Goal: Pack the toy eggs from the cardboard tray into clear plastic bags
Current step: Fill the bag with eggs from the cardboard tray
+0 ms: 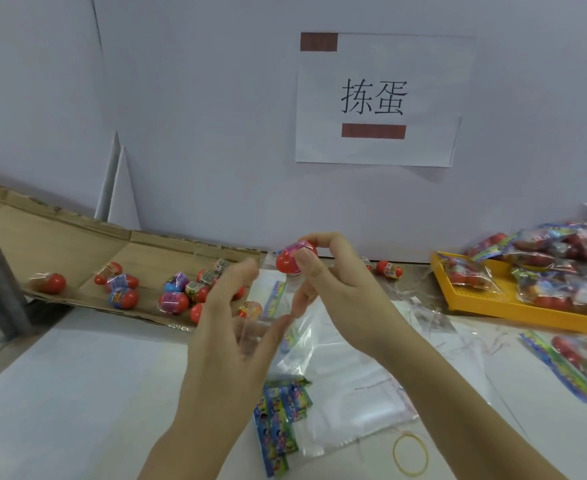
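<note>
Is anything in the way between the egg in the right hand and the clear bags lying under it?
Nothing visible blocks it. The right hand holds the toy egg above the clear bags; the left hand is beside that path, blurred, not across it. Whether a bag mouth is open cannot be told.

"拣蛋" on the white wall sheet point(378, 98)

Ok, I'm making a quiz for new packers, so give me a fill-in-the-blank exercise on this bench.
The right hand pinches one toy ____.
Loose eggs lie on the cardboard tray, on the person's ____ side.
Filled bags are piled in the plastic tray, whose colour is ____.
Missing words: egg; left; yellow.
</note>
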Available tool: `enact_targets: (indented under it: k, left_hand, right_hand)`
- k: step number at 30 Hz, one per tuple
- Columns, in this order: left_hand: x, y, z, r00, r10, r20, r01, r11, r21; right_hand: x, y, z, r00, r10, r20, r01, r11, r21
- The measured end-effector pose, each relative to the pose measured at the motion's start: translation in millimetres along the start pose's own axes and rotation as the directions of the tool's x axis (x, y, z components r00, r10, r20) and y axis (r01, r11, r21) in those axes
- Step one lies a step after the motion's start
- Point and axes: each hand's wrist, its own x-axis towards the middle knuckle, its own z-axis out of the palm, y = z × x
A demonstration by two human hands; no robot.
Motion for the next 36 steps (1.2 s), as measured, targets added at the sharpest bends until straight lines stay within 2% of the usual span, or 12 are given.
enact_targets:
  k: [3,5,8,11,15,18,22,26,29,33,34,36]
  left_hand:
    - [1,2,-1,0.984,0.175,0.036,-0.179,0.973,0.148]
    - [2,1,-2,0.982,0.178,0.061,-0.187,0.959,0.214]
    - [2,1,-4,0.995,0.074,0.061,-0.086,0.973,0.215]
    - [3,2,-5,0.998,-0.048,0.043,0.042,0.992,0.122]
    - [6,2,-6,0.998,-0.031,0.047,0.025,0.993,0.113]
    - [6,1,-6,0.997,-0.066,0.035,0.065,0.997,0.030]
    - [7,6,-3,0.976,-0.219,0.002,0.216,0.959,-0.183]
    - [11,9,-4,0.944,-0.330,0.004,0.303,0.864,-0.402]
    - [14,7,-8,0.892,-0.446,0.079,0.421,0.753,-0.506]
    - [17,7,-14,0.771,-0.549,0.324,0.636,0.637,-0.436]
    - [17,8,-14,0.754,-0.553,0.354,0.656,0.636,-0.406]
    - [15,9,-12,0.770,-0.544,0.334,0.638,0.669,-0.381]
  right_hand:
    - [0,0,-2,0.999,-0.015,0.030,0.014,0.999,0.034]
    - [1,0,-5,0.996,-0.014,0.085,0.012,1.000,0.024]
    - [1,1,-10,0.987,0.005,0.162,-0.003,1.000,-0.009]
    - [2,0,-13,0.982,0.002,0.191,0.005,0.999,-0.039]
    - [1,0,-17,0.975,-0.001,0.224,0.033,0.990,-0.137]
    - [0,3,-16,0.974,0.011,0.227,0.046,0.969,-0.244]
    - [1,6,-12,0.984,-0.005,0.180,0.047,0.972,-0.232]
    - [3,7,-13,0.985,-0.030,0.169,0.052,0.990,-0.130]
    - [4,5,-14,0.989,-0.062,0.136,0.061,0.998,0.016]
    - [5,4,-15,0.993,-0.094,0.067,0.080,0.980,0.180]
    - [5,4,-15,0.994,-0.096,0.057,0.085,0.980,0.180]
    - [4,2,-16,0.994,-0.093,0.049,0.086,0.987,0.133]
